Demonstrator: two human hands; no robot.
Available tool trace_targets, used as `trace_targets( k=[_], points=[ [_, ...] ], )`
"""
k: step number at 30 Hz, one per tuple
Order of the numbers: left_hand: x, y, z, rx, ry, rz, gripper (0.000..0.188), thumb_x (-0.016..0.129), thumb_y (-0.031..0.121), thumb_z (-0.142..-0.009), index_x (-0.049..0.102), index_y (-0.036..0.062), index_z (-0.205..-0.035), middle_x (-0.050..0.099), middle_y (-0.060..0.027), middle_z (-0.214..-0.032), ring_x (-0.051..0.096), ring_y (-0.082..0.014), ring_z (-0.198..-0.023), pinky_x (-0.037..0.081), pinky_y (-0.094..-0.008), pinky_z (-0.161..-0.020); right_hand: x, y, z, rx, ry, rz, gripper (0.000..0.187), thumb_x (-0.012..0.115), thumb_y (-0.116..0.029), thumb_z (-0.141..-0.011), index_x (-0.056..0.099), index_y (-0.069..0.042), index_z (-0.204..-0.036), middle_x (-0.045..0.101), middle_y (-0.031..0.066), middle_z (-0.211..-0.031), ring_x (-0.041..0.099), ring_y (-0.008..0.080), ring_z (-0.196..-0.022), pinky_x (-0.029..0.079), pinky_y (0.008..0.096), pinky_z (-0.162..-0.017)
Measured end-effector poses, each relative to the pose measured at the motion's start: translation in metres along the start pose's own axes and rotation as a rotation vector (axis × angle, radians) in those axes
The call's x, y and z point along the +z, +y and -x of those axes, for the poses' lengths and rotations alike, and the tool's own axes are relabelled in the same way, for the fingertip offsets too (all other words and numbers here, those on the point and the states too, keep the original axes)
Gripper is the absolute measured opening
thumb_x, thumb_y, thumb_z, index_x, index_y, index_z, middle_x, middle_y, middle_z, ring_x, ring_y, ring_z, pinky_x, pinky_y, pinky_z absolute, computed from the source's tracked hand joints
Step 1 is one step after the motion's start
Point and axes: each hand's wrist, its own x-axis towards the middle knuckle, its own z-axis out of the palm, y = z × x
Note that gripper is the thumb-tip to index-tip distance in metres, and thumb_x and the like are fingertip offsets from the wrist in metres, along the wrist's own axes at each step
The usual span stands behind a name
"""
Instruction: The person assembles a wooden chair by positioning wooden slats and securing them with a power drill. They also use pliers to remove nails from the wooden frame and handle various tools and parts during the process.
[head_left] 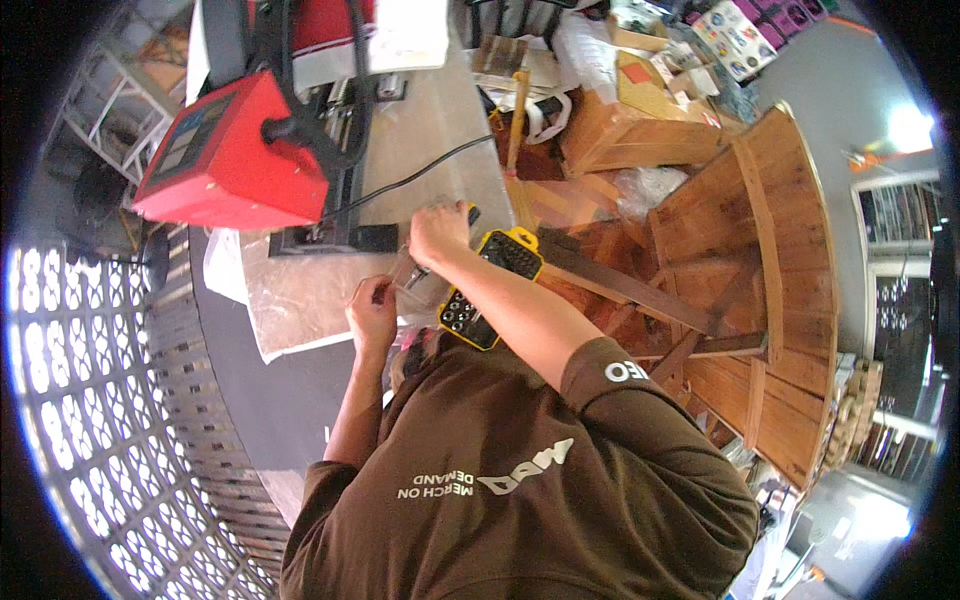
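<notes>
My right hand (440, 237) is closed around a screwdriver with a dark and yellow handle (473, 214). Its thin metal shaft (416, 277) points down and left toward my other hand. My left hand (373, 312) is lower and to the left, its fingers drawn together near the shaft's tip. Whatever lies between those fingers is too small to make out. Under my right forearm, a black and yellow tool case (468, 318) lies open, with rows of sockets and bits; the arm hides part of it.
A red machine box (240, 160) with a black handle overhangs the table (300, 305) at left. A black cable (430, 168) crosses the tabletop. Right of the table stand a wooden tabletop on its side (740, 270) and a cardboard box (625, 130).
</notes>
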Motion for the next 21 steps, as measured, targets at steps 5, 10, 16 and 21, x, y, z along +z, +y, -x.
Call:
trace_targets(
  k=[5,10,16,21],
  points=[
    [0.001,0.009,-0.006,0.032,-0.042,0.000,0.014,0.067,0.001,-0.084,0.069,0.0006,-0.098,0.069,-0.0134,-0.090,0.068,-0.0219,-0.077,0.054,-0.0320,-0.073,-0.014,0.001,0.002,0.053,-0.064,-0.047,0.024,0.066,-0.018,-0.080,0.073,-0.007,-0.100,0.071,0.0138,-0.108,0.065,0.0257,-0.107,0.035,0.0449,-0.103],
    [0.005,0.003,-0.007,0.108,-0.067,-0.115,0.015,0.066,0.000,-0.083,0.068,0.0016,-0.097,0.069,-0.0134,-0.089,0.067,-0.0234,-0.073,0.054,-0.0330,-0.070,-0.017,0.006,0.010,-0.004,-0.069,-0.057,0.027,0.065,-0.016,-0.079,0.074,-0.008,-0.104,0.067,0.0125,-0.117,0.060,0.0248,-0.115,0.034,0.0449,-0.105],
    [0.021,0.004,-0.012,0.297,-0.073,-0.283,0.013,0.065,0.003,-0.083,0.067,0.0049,-0.096,0.069,-0.0142,-0.089,0.065,-0.0314,-0.076,0.052,-0.0404,-0.071,-0.013,0.022,0.006,-0.064,-0.047,-0.116,0.023,0.064,-0.016,-0.081,0.074,-0.008,-0.100,0.068,0.0117,-0.113,0.059,0.0252,-0.116,0.033,0.0484,-0.106],
    [0.027,0.002,-0.019,0.257,-0.106,-0.314,0.007,0.065,0.013,-0.087,0.068,0.0064,-0.090,0.069,-0.0140,-0.086,0.066,-0.0353,-0.083,0.051,-0.0446,-0.075,-0.010,0.024,0.013,-0.163,0.064,0.033,0.018,0.063,-0.020,-0.082,0.077,-0.017,-0.092,0.072,0.0056,-0.103,0.064,0.0245,-0.108,0.035,0.0526,-0.103]
  ],
)
